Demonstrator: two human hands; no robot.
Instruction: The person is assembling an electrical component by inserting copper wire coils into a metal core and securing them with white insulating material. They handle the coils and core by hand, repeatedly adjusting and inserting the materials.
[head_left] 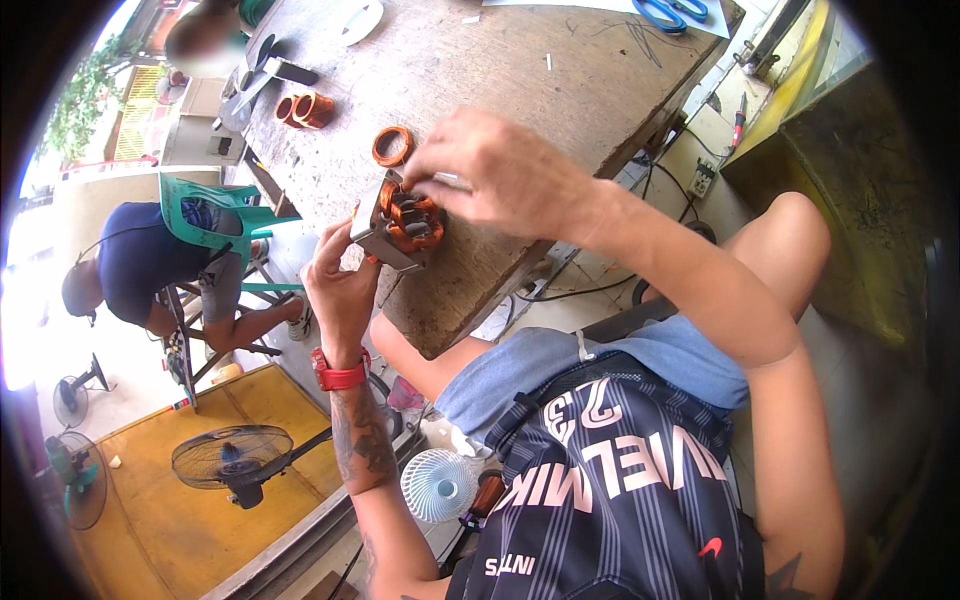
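Observation:
A motor stator (412, 222) with a squarish grey metal core and orange copper windings sits at the near corner of the wooden table (480, 80). My left hand (338, 275) grips its core from the left side, fingers wrapped at the edge. Over the windings, my right hand (490, 170) is closed in a pinch. A thin pale strip (450, 181) shows at those fingers; its full shape is hidden. Just beyond the stator lies a loose copper coil (406, 141), flat on the wood. Farther left, more wound copper coils (314, 110) stand together.
Blue-handled scissors (668, 14) and a white sheet (708, 18) lie at the table's far right. A black-bladed fan part (285, 70) is at the far left. Beside the table are a standing fan (232, 462), a pale blue fan (440, 485) and a person (150, 255) on a green chair (185, 205).

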